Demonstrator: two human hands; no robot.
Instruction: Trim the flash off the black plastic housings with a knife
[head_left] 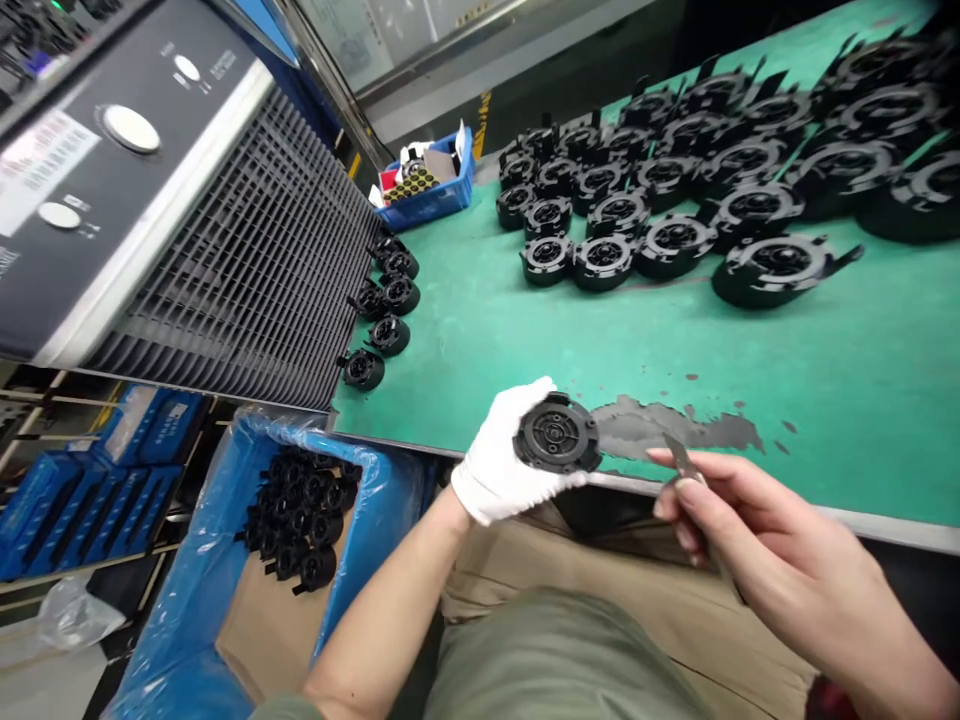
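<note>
My left hand, in a white glove, is closed around a round black plastic part. The part's ribbed face with a central hub is turned up toward me, above the table's front edge. Bare and a little to the right, my right hand pinches a thin metal blade between thumb and fingers. Its tip points up and left, apart from the black part. Much of the blade's lower end is hidden by the fingers.
Rows of similar black parts stand on the green tabletop. Several more line the grey grille at left. A small blue bin sits at the back. Below left, a plastic-lined blue crate holds more black parts.
</note>
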